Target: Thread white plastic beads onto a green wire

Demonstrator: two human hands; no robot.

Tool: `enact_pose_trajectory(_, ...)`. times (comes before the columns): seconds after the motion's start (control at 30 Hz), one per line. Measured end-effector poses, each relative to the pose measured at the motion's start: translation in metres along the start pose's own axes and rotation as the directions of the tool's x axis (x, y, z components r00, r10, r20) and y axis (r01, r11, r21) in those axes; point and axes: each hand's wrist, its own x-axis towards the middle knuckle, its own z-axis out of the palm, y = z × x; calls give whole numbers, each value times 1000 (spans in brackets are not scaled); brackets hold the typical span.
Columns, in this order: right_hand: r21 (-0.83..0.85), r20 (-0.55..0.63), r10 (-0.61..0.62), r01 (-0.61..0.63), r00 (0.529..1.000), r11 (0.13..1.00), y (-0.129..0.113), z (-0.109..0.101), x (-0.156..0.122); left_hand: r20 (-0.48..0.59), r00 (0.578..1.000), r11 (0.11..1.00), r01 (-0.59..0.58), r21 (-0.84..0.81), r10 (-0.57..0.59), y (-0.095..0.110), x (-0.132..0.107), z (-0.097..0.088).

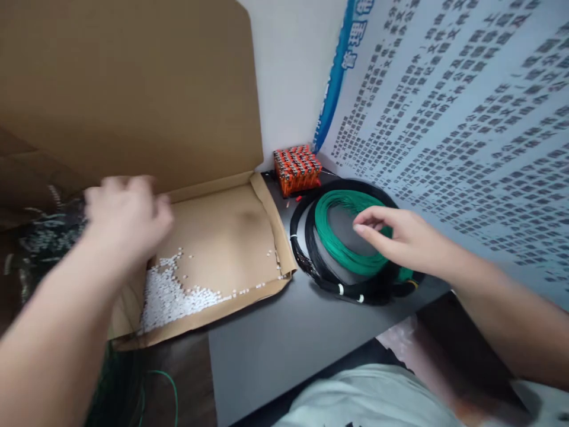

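My right hand [395,234] is over a coil of green wire [331,240], its thumb and forefinger pinched together; whether something thin is between them I cannot make out. The green coil lies on coils of black cable [306,255] bound with white ties. My left hand [127,210] is smeared by motion, above the left side of an open cardboard box [226,219]. Its fingers are bent downward and their tips are hidden. Many tiny white pieces [175,296] are heaped in the box's near left corner, with a few scattered along the front edge.
A block of orange, metal-tipped pieces [297,169] stands at the back of the dark tabletop [267,338], by the wall. The box's tall lid [146,83] rises behind. Left of the box is a tangled, frayed bundle [51,237]. A green strand [173,388] hangs lower left.
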Motion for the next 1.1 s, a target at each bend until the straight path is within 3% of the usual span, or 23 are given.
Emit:
enact_pose_trajectory(0.13,51,78,-16,12,997,999,-1,25,4,107,954,958,-272,-86,281,101,-9,33)
enact_pose_trajectory(0.23,13,70,-40,39,997,999,-2,41,13,175,897,910,-380,-166,406,144,-9,66)
enact_pose_trajectory(0.3,20,59,-46,45,997,999,-1,48,18,169,913,925,-349,-152,372,159,-10,80)
enact_pose_trajectory(0.4,79,53,-35,31,998,996,0,51,22,145,936,945,-306,-118,321,171,-13,88)
enact_pose_trajectory(0.57,246,-7,37,-35,999,969,1,42,17,178,928,944,-314,-101,328,178,-12,82)
enact_pose_trajectory(0.8,548,-74,167,-100,983,830,17,23,27,235,900,930,-343,-135,366,187,-5,82)
enact_pose_trajectory(0.93,782,-8,72,-38,997,623,9,5,33,258,907,939,-294,-178,333,192,-4,81)
enact_pose_trajectory(1.03,791,-43,-16,44,999,610,-7,-5,40,282,918,945,-208,-254,278,191,-1,74)
enact_pose_trajectory(1.1,776,-63,-58,86,996,624,-14,-4,47,337,904,923,-134,-360,262,190,2,68)
